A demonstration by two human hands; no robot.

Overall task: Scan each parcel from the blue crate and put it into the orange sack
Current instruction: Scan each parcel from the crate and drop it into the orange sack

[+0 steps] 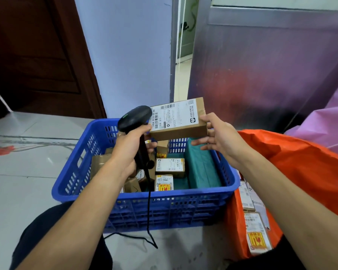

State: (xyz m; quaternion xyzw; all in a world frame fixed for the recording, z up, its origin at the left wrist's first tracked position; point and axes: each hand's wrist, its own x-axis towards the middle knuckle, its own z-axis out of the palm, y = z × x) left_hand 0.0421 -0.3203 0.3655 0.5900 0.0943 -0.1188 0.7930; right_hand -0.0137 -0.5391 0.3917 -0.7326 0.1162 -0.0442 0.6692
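Note:
My right hand (216,138) holds a brown cardboard parcel (180,121) by its right end, label facing up, above the far side of the blue crate (164,209). My left hand (132,145) grips a black barcode scanner (134,118) by the handle, its head right at the parcel's left end. The scanner's cable (149,211) hangs down over the crate's front wall. Several small labelled parcels (170,165) and a long teal package (202,170) lie inside the crate. The orange sack (293,158) stands open to the right of the crate, with labelled parcels (257,232) inside.
A pink bag (324,125) sits behind the orange sack. A metal-faced panel (261,65) and a pale wall stand behind the crate, a dark wooden door (37,55) at the left. Pale tiled floor (23,172) spreads left of the crate. My knees are at the bottom edge.

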